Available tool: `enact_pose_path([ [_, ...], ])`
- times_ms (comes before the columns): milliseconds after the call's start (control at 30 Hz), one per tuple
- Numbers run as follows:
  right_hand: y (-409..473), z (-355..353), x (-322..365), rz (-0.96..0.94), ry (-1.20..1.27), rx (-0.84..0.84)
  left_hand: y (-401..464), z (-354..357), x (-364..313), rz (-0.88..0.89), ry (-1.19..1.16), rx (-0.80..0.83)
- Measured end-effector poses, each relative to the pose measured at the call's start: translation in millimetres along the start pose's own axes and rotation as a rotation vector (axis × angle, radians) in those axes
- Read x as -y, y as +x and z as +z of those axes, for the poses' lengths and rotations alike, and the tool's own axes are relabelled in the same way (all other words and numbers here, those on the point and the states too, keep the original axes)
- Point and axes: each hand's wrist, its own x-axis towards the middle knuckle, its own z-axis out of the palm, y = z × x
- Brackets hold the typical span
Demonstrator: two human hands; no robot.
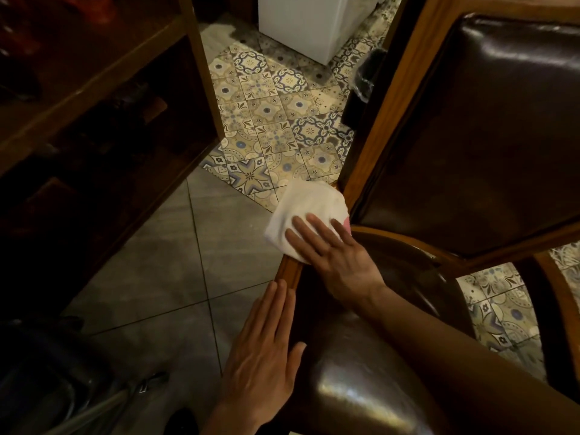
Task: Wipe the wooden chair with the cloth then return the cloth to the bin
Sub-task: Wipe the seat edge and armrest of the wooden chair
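The wooden chair (373, 127) fills the right side, with a dark leather back and seat set in a light wood frame. A white cloth (301, 204) lies folded over the left seat rail where it meets the back post. My right hand (339, 259) presses flat on the cloth, fingers spread over it. My left hand (266, 356) rests flat on the seat's left edge nearer to me, fingers straight and holding nothing. The bin (365, 73) shows as a dark bag-lined rim behind the chair post.
A dark wooden shelf unit (103, 98) stands at the left. A white box (310, 23) sits on the patterned tiles at the back. Dark objects and a metal tube (103, 406) lie on the grey floor at lower left.
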Motion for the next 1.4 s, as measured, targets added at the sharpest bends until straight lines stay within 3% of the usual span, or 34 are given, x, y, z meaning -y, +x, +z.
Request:
enact_pose_path([
  [300,29.7,-8.9,-22.6,0.161,-0.068,0.011,1.5,-1.3,0.8,0.001,0.035,-0.001],
  [600,32.4,-14.7,-8.5,0.222,0.081,-0.003,0.8,1.4,2.3,0.013,-0.009,-0.014],
  [900,-4.4,0.1,32.3,0.017,0.293,-0.133,-0.1,4.8,4.2,0.032,-0.041,-0.046],
  [1400,-24.6,5.7,27.0,-0.147,0.382,-0.053,0.5,-2.0,1.9,0.023,-0.025,-0.029],
])
